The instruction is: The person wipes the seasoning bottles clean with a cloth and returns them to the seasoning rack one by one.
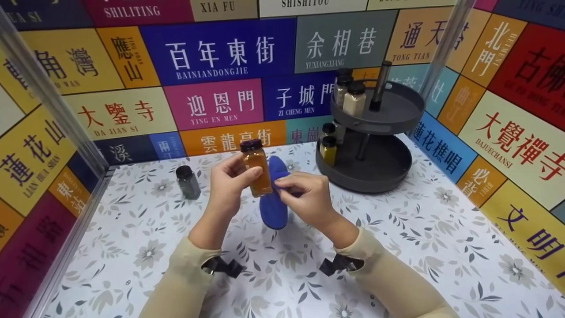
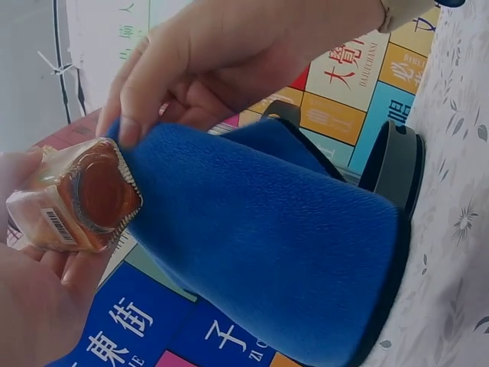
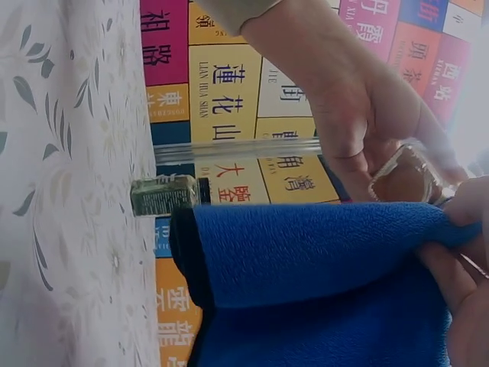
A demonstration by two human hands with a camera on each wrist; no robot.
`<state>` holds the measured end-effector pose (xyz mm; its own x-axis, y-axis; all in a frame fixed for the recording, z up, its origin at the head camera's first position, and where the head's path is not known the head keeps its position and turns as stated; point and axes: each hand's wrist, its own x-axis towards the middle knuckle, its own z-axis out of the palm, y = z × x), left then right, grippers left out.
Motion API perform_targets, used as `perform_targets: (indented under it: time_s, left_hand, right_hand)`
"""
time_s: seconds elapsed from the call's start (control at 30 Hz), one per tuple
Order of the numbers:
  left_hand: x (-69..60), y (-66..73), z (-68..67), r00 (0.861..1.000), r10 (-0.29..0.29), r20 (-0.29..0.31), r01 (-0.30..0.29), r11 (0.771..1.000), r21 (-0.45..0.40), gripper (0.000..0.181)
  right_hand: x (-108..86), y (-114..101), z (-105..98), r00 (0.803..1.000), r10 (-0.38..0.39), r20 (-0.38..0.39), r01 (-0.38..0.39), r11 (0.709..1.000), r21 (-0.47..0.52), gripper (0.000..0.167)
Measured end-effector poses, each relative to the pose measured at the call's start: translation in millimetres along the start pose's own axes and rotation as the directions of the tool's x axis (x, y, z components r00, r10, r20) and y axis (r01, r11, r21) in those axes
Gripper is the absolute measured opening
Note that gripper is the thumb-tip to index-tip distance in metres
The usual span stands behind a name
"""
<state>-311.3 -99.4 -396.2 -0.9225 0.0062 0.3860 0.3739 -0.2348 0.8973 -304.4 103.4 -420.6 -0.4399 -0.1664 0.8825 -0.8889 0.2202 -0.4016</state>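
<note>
My left hand (image 1: 227, 181) grips a glass spice jar (image 1: 257, 174) of orange-brown powder with a dark lid, held up above the table. In the left wrist view the square base of the jar (image 2: 99, 191) faces the camera, with a barcode label on one side. My right hand (image 1: 309, 194) pinches a blue cloth (image 1: 273, 212) with a dark edge between thumb and fingers. The cloth hangs down beside the jar; in the left wrist view its upper end meets the jar's base edge. Some right fingers are hidden behind the cloth (image 3: 306, 252) in the right wrist view.
A second jar (image 1: 189, 183) with a dark lid stands on the table at the left. On the right is a black two-tier round rack (image 1: 366, 176), with several capped jars on its left side. Panels printed with place names (image 1: 216, 53) enclose the floral-patterned table (image 1: 150, 256).
</note>
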Motion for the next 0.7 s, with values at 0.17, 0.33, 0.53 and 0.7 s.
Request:
perform_targets:
  time_s: [0.17, 0.33, 0.53, 0.7]
  left_hand:
    - [1.5, -3.6, 1.8, 0.999, -0.041, -0.020, 0.042, 0.998, 0.042, 0.039]
    - [1.5, -6.5, 3.6, 0.999, -0.041, 0.027, 0.037, 0.990, 0.139, 0.036]
    - [-1.3, -11.4, 4.3, 0.992, -0.031, 0.126, 0.001, 0.974, 0.225, 0.029]
    - [-2.4, -13.3, 5.3, 0.976, -0.059, 0.208, 0.009, 0.972, 0.235, 0.028]
  right_hand:
    - [0.4, -1, -1, 0.997, -0.078, -0.019, 0.077, 0.996, -0.043, 0.021]
    - [1.1, 0, -4, 0.994, -0.086, -0.069, 0.083, 0.995, -0.048, 0.019]
    - [5.1, 1, -8, 0.987, -0.064, -0.149, 0.057, 0.997, -0.052, 0.019]
    - [8.6, 4, -13, 0.984, -0.015, -0.176, 0.013, 1.000, -0.012, 0.020]
